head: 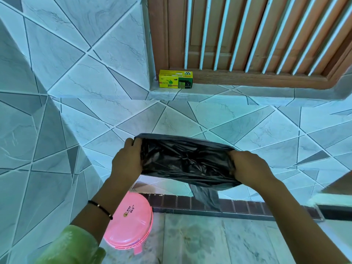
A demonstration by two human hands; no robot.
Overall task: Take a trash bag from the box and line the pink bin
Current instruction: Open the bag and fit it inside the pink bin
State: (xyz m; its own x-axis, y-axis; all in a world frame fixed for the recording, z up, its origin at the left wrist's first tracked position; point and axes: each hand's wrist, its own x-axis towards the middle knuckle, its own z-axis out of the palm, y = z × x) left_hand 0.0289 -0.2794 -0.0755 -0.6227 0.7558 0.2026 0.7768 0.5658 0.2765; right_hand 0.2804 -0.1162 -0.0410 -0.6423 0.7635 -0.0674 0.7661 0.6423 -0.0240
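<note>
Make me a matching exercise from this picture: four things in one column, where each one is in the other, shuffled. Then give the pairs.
Things:
1. trash bag
2. box
3. pink bin
4. bracelet

Places:
A. on the tiled ledge below the wooden window frame
B. on the left wrist
C. stretched between the left hand and right hand
D. on the floor beneath the left forearm

Pairs: 1-C, 2-A, 3-D, 4-B
</note>
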